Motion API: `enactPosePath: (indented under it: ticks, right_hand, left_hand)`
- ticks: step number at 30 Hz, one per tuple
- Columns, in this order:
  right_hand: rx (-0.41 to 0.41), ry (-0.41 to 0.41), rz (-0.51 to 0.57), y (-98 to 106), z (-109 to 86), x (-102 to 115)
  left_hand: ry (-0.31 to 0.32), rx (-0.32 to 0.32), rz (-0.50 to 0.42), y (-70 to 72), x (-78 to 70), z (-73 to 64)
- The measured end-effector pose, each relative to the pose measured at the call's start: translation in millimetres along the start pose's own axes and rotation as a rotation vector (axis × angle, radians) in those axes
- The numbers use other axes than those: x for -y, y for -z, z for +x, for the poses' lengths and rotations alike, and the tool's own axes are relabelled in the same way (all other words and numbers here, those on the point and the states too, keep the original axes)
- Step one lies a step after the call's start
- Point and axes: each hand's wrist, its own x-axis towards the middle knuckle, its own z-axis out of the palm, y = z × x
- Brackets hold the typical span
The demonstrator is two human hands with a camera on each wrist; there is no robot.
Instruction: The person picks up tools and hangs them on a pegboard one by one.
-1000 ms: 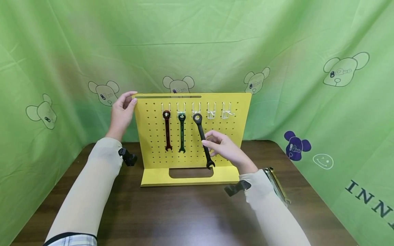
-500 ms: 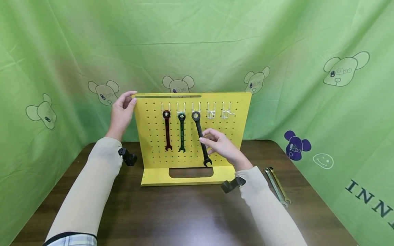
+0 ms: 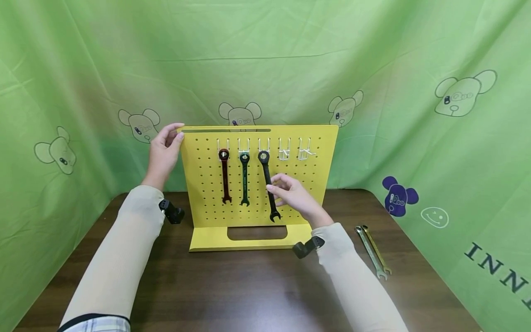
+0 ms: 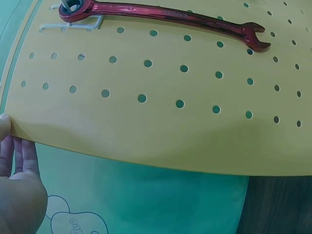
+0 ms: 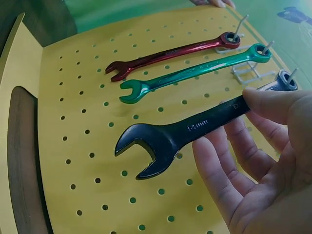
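Note:
My right hand (image 3: 296, 196) pinches the shaft of a black combination wrench (image 5: 195, 127) between thumb and fingers. The wrench slants slightly, open end down, against the third white hook of a yellow pegboard (image 3: 307, 186). In the right wrist view, the hook's tip shows through its ring end. A red wrench (image 3: 225, 177) and a green wrench (image 3: 244, 179) hang by their rings on the two hooks to its left. My left hand (image 3: 163, 152) grips the pegboard's upper left corner, thumb in front; in the left wrist view, its fingers (image 4: 18, 155) lie behind the edge.
Two white hooks (image 3: 284, 153) to the right bear nothing. A silver wrench (image 3: 370, 252) and a gold wrench (image 3: 378, 251) lie side by side on the brown table (image 3: 232, 286), right of the board. Green cloth (image 3: 265, 60) surrounds the table's back and sides.
My right hand has moved left and slightly up with the black wrench, whose ring now sits at the third hook and whose shaft hangs closer to vertical. My left hand has stayed put.

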Motion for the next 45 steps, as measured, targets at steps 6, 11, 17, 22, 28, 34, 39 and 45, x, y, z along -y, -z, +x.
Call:
enactPosePath:
  ticks: [6, 11, 17, 22, 28, 34, 39, 45]
  right_hand:
    - [-0.022, -0.019, -0.007, -4.1, 5.6, -3.2]
    - [-0.042, -0.045, -0.014, -7.6, 10.0, -3.8]
    - [-0.052, -0.068, -0.02, -8.6, 14.9, -6.3]
    - [-0.048, -0.072, -0.008, -7.8, 17.1, -9.0]
    - [-0.043, -0.074, 0.002, -6.8, 15.8, -10.0]
    - [-0.03, -0.062, 0.022, -5.8, 15.2, -11.1]
    - [-0.026, -0.048, 0.035, -5.3, 12.8, -8.7]
    - [-0.031, -0.034, 0.01, -3.1, 6.3, -5.3]
  left_hand:
    - [0.004, 0.0, 0.016, 0.3, 0.0, 0.9]
    - [0.009, 0.001, 0.023, 0.8, -0.6, 0.4]
    - [0.025, 0.005, 0.019, 0.8, -1.9, 0.4]
    - [0.03, 0.004, 0.025, 0.7, -2.5, 0.3]
    - [0.022, 0.0, 0.026, 0.4, -0.5, 0.9]
    - [0.023, -0.001, 0.031, 0.5, -0.3, 0.7]
    - [0.026, 0.001, 0.024, 0.9, -1.3, 0.3]
    - [0.027, 0.002, 0.028, 0.5, -1.6, 0.1]
